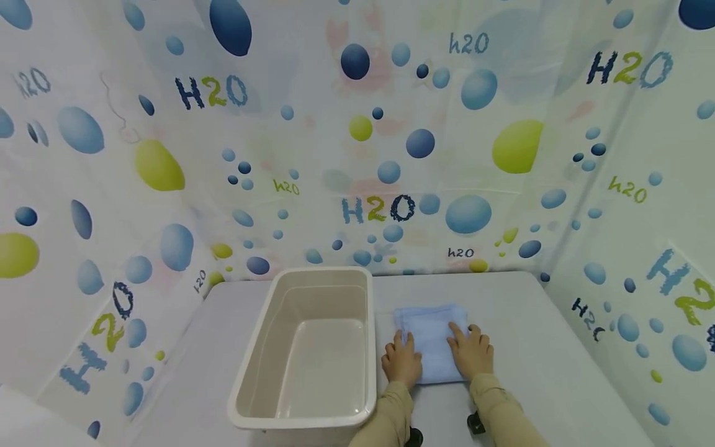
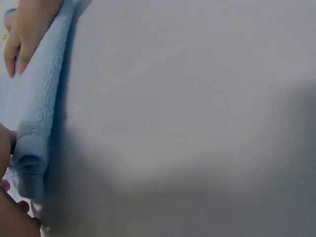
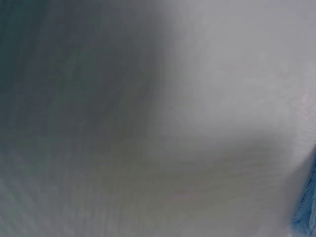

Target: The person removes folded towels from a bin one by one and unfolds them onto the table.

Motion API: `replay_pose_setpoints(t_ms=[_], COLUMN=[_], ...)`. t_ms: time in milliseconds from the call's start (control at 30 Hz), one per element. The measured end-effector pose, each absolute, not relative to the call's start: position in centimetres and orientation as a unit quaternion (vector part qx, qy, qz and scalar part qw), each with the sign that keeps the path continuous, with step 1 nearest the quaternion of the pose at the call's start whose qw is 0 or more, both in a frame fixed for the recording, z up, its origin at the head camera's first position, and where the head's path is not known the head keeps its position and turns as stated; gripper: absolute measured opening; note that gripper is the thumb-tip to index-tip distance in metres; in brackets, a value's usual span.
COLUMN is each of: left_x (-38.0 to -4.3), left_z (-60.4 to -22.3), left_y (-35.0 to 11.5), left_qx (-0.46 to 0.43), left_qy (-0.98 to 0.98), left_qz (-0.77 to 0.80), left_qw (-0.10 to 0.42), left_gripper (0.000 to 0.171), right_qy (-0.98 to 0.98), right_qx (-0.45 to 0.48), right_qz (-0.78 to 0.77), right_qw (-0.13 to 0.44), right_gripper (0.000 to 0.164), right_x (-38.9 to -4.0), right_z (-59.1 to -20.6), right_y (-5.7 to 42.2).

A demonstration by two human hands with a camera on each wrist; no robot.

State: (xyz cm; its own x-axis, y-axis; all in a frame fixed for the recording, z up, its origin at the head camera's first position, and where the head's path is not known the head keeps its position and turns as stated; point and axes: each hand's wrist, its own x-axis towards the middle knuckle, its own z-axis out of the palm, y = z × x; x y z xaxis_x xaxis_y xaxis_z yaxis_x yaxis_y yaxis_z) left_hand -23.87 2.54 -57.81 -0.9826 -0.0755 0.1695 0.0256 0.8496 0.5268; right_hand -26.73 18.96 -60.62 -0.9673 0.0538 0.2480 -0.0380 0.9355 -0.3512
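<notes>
A light-blue folded towel point(image 1: 432, 347) lies flat on the table, its thick, fluffy folded edge point(image 2: 37, 118) showing in the left wrist view. My left hand point(image 1: 402, 360) is at the towel's left side, fingers spread, with fingertips right at its edge. On the towel's right part rests my right hand point(image 1: 472, 351), its fingers extended over the cloth. Only a corner of the blue towel point(image 3: 307, 207) shows at the right rim of the right wrist view, where the right hand is out of sight.
A large beige plastic basin point(image 1: 365, 347) stands just left of the towel, close beside my left forearm. The white table point(image 1: 536, 360) reaches back to a wall covering point(image 1: 313, 143) printed with bubbles and H2O lettering, which also encloses both sides.
</notes>
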Motion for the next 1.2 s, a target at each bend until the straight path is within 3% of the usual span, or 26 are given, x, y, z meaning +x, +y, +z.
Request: replay_pose_setpoints(t_ms=[300,667,933,1200], left_x=[-22.2,-22.2,-22.2,-22.2], left_z=[-58.7,-59.9,-59.7,-59.5], left_y=[1.9,0.5,0.2,0.3], left_qx=[-0.021,-0.074,-0.065,-0.058], left_qy=[-0.951,-0.919,-0.893,-0.888], left_qz=[-0.291,-0.370,-0.437,-0.446], left_qw=[0.105,0.114,0.083,0.090], left_gripper=[0.042,0.041,0.046,0.050], right_qy=[-0.981,-0.964,-0.961,-0.965], right_qx=[0.068,0.147,0.143,0.144], right_qz=[0.097,0.138,0.229,0.220], right_qw=[0.152,0.175,0.052,-0.023], right_gripper=[0.035,0.038,0.049,0.065], right_x=[-27.1,-28.1,-28.3,-28.7], right_z=[-58.4,-58.2,-56.5,-54.7], right_y=[16.8,13.7,11.6,11.6])
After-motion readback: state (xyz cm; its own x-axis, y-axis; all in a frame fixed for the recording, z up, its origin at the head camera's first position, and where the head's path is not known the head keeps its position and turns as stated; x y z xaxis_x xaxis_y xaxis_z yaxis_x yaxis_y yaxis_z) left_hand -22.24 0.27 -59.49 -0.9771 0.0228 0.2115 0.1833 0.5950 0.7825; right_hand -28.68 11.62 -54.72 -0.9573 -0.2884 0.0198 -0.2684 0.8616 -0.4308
